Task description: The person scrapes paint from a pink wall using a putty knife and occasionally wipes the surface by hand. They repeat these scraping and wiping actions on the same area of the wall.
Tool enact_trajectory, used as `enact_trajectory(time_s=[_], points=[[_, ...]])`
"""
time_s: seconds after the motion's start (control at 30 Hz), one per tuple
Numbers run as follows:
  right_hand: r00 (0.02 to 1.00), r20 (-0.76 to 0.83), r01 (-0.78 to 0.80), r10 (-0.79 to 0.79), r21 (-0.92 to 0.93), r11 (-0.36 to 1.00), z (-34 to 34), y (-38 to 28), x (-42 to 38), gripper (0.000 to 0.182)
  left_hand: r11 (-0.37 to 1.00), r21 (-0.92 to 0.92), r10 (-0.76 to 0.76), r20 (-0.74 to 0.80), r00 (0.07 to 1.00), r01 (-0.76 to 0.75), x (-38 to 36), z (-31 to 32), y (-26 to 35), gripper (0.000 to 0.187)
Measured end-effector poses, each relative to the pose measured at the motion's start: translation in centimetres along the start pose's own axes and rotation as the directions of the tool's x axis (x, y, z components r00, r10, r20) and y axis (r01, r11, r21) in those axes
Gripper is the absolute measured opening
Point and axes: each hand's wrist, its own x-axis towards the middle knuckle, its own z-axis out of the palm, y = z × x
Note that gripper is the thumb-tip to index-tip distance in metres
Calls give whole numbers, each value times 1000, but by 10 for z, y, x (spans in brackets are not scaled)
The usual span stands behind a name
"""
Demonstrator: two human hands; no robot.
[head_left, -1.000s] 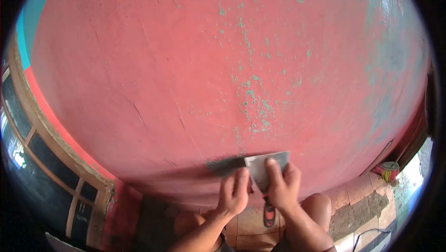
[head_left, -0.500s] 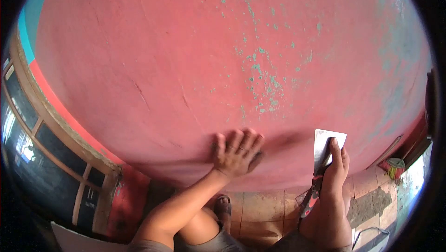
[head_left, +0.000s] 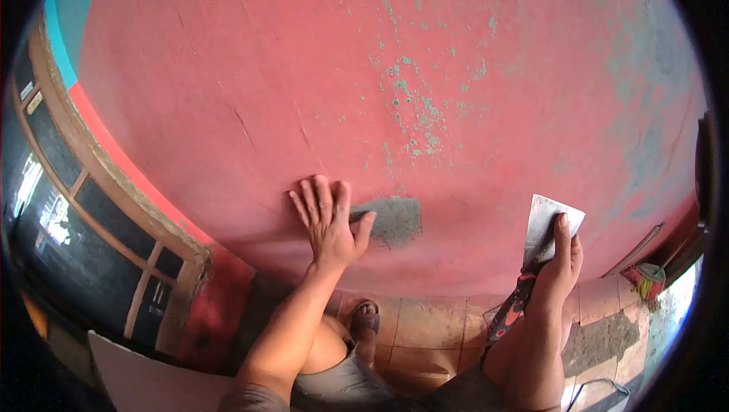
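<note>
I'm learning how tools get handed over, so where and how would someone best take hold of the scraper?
Probably by the red-and-black handle, coming from the left hand's side. Its long, narrow body slants down and leftward, exposed below the right hand, so fingers could wrap across it. The blade is broad and flat, with a thumb on it: a poorer choice.

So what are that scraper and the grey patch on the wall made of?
The scraper's blade looks like metal, probably steel, from its pale sheen. The handle, black with red inserts, seems moulded plastic, perhaps part rubber. The grey patch is matt and grainy, like cement or plaster; I can't tell which.
</note>
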Motion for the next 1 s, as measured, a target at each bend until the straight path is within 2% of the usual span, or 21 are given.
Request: enact_trajectory(time_s=[0.1, 0.13, 0.17, 0.2, 0.27, 0.33, 0.37, 0.4, 0.5, 0.63, 0.73, 0.83, 0.87, 0.93, 0.97, 1.0], points=[[999, -3, -39, 39, -2, 999, 0, -5, -4, 24, 969, -207, -133, 9, 991, 132, -22, 3, 31, 83], [999, 1, -54, 54, 2, 999, 2, -6, -6, 24, 980, -172, -78, 132, 988, 100, -31, -5, 47, 85], [998, 10, -68, 68, 4, 998, 3, -6, -8, 24, 982, -184, 31, 319, 947, 30, -42, -8, 61, 84], [997, 18, -81, 80, 9, 997, 4, -6, -10, 24, 977, -211, 138, 490, 861, -36, -53, -11, 71, 82], [995, 42, -88, 86, 30, 996, 6, -7, -11, 24, 887, -405, 429, 550, 717, -219, -75, -8, 83, 65], [995, 68, -80, 75, 60, 995, 8, -8, -11, 24, 802, -595, 468, 671, 575, 43, -107, -3, 93, 41], [995, 64, -84, 80, 60, 995, 7, -10, -12, 24, 834, -493, 349, 819, 455, 247, -113, -10, 105, 35], [994, 62, -90, 87, 60, 994, 9, -11, -12, 24, 836, -344, 232, 927, 294, 426, -102, -28, 119, 34], [992, 60, -114, 109, 79, 990, 10, -13, -14, 24, 740, -459, 133, 816, 562, 492, -141, -37, 131, 35], [987, 70, -152, 147, 72, 986, 9, -14, -17, 25, 688, -538, 88, 729, 679, 488, -153, -54, 126, 40], [982, 115, -158, 150, 63, 985, 10, -12, -19, 27, 660, -586, 10, 632, 775, 470, -126, -70, 119, 40], [980, 151, -145, 133, 69, 987, 16, -11, -23, 26, 480, -603, -135, 667, 733, 637, -102, -76, 115, 43], [978, 163, -144, 133, 57, 988, 19, -10, -25, 26, 494, -595, -137, 667, 733, 634, -101, -74, 108, 34], [975, 183, -130, 129, -6, 991, 22, -8, -28, 27, 278, -649, -156, 697, 700, 708, -77, -74, 111, 18], [966, 190, -179, 177, -8, 984, 25, -12, -31, 27, 165, -660, -160, 715, 681, 732, -63, -75, 114, 13], [967, 195, -164, 164, -15, 986, 26, -6, -31, 27, 107, -705, -108, 693, 713, 701, -53, -72, 116, 14]])
